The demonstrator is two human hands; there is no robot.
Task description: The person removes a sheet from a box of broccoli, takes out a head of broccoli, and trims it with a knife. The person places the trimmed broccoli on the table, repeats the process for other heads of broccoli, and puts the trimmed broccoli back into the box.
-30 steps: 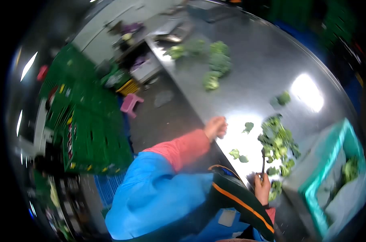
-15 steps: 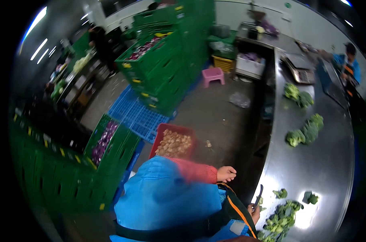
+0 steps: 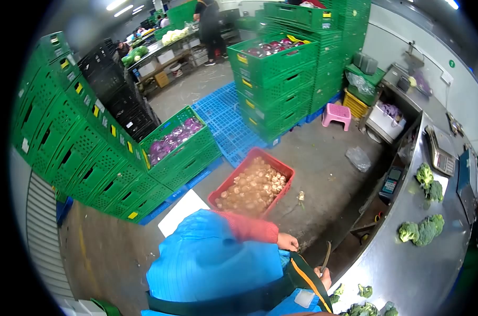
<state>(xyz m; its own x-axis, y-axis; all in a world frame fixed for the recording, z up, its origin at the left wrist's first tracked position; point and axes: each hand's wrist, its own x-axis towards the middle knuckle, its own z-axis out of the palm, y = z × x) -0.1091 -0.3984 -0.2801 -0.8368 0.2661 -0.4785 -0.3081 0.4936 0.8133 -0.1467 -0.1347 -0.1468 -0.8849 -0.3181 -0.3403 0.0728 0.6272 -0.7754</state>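
Note:
My left hand (image 3: 288, 242), below a red checkered cuff, is in front of my body with its fingers curled. Whether anything is in them is too small to make out. My right hand (image 3: 323, 277) grips a knife (image 3: 327, 255) whose curved blade points up. It is beside the metal table's (image 3: 376, 268) near edge. Close to it on the table are small broccoli florets (image 3: 365, 290) and a pile of cut broccoli (image 3: 363, 309), partly cut off by the frame. Farther along lie several broccoli heads (image 3: 424, 230).
A red tub (image 3: 213, 198) of pale, roundish pieces stands on the floor ahead. Stacked green crates (image 3: 276, 73), some holding purple vegetables, stand on blue pallets (image 3: 223, 118). A pink stool (image 3: 337, 112) and a scale (image 3: 443, 152) are farther off. Another person (image 3: 210, 29) stands at the back.
My view has swung left and up, so the crates, tub and table appear farther right and lower. The knife stays in my right hand. My left hand remains near my body.

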